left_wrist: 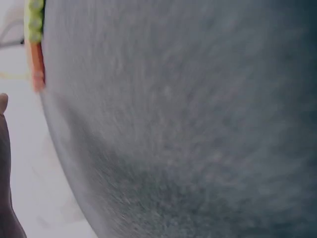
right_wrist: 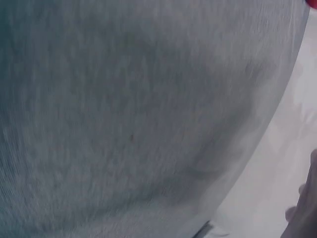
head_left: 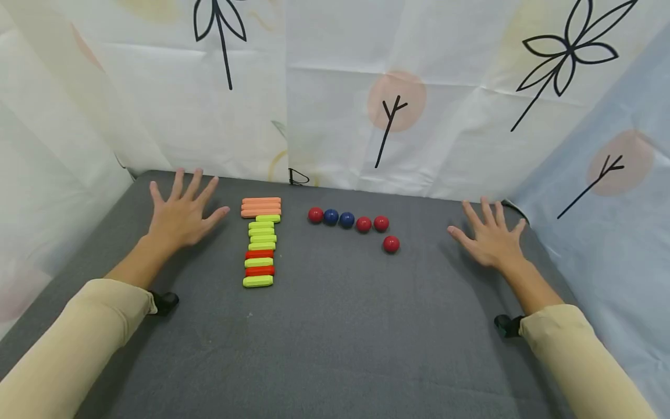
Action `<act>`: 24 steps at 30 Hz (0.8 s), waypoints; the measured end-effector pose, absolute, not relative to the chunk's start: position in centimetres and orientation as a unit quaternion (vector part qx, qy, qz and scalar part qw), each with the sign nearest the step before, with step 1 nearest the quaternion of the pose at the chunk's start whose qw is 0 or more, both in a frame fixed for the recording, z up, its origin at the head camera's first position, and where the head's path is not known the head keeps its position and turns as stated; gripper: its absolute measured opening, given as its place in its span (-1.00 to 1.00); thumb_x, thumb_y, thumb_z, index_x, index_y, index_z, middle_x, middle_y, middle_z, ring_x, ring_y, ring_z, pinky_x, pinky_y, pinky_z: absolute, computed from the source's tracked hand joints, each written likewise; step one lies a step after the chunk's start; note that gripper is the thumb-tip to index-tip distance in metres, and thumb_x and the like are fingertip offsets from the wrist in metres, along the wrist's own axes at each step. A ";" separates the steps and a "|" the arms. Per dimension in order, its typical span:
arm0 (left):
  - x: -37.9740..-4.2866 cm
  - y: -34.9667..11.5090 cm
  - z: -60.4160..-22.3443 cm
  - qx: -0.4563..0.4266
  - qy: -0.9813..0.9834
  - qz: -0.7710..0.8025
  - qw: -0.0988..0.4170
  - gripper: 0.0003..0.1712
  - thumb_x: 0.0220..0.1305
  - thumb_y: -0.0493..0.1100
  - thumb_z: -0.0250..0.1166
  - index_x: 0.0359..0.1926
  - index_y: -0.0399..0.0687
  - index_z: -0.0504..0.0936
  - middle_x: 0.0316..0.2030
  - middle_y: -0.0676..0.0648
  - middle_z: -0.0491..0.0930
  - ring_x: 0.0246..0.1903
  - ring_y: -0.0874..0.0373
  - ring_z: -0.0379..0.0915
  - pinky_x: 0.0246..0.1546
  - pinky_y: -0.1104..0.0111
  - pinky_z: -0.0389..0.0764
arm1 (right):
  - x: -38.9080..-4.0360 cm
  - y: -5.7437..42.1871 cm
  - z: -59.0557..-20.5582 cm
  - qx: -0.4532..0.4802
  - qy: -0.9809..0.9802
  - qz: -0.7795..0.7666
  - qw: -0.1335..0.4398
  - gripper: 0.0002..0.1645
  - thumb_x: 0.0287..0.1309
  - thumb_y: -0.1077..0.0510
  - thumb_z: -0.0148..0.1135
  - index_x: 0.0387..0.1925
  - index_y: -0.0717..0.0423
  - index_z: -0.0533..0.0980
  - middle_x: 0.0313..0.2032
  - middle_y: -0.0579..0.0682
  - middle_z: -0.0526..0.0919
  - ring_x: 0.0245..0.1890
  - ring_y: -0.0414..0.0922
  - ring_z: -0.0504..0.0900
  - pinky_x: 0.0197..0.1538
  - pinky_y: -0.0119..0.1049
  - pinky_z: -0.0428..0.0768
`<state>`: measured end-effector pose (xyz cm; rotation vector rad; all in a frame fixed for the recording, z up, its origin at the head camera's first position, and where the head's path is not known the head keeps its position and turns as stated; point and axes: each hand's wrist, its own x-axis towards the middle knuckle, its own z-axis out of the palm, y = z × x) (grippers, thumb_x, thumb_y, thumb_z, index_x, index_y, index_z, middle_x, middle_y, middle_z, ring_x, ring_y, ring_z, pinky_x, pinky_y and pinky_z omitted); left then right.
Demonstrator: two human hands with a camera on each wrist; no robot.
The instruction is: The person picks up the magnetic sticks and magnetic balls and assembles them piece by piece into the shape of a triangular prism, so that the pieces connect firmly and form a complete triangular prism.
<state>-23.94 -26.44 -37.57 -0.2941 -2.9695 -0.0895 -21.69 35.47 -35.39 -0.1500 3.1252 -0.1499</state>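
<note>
My left hand [head_left: 180, 215], fingers spread, is over the far left of the grey table and holds nothing. Nearest to it stands a column of short sticks: orange ones [head_left: 261, 206] at the far end, then lime-green ones [head_left: 262, 231], with red ones [head_left: 259, 254] between green toward the near end. On the right side my right hand [head_left: 492, 238] is also spread and holds nothing. Between the hands, red balls [head_left: 363, 224] and two blue balls [head_left: 331, 217] form a row. One more red ball [head_left: 391, 244] lies nearer, below the row's right end.
A patterned white cloth [head_left: 335, 116] hangs behind the grey table [head_left: 335, 337] and along both sides. Dark wrist cameras [head_left: 164, 303] are strapped below the hands. The left wrist view catches the sticks' edge [left_wrist: 37, 69]; the right, a sliver of red ball [right_wrist: 312, 3].
</note>
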 end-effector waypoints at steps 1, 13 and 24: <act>-23.7 -26.1 -37.4 -0.115 -0.989 -0.036 0.082 -0.08 0.43 0.42 -0.15 0.58 0.04 -0.07 0.56 -0.26 -0.22 0.51 -0.27 -0.55 0.23 -0.47 -0.47 | -21.6 35.0 -35.4 -0.058 0.997 -0.051 0.008 0.03 0.35 -0.53 -0.30 0.59 -0.11 -0.27 0.54 0.25 -0.41 0.49 0.36 -0.43 0.16 0.62 -0.45; -19.4 -21.6 -37.1 -0.277 -0.948 -0.144 0.054 -0.06 0.33 0.26 0.23 0.56 0.03 0.09 0.53 -0.19 0.04 0.52 -0.22 -0.25 0.29 -0.36 -0.05 | -20.3 29.9 -35.4 -0.170 0.974 -0.142 0.038 -0.02 0.35 -0.29 0.08 0.57 0.03 -0.04 0.53 0.26 -0.06 0.50 0.31 -0.07 0.29 0.49 -0.10; -16.2 -21.1 -38.3 -0.334 -0.898 -0.287 0.018 0.00 -0.09 0.04 0.63 0.39 0.00 0.40 0.30 0.00 0.44 0.29 -0.03 0.27 0.13 -0.18 0.43 | -20.0 28.2 -36.8 -0.233 0.914 -0.324 0.071 -0.13 0.21 0.11 0.39 0.44 0.24 0.21 0.36 0.25 0.37 0.34 0.20 0.35 0.28 0.26 0.31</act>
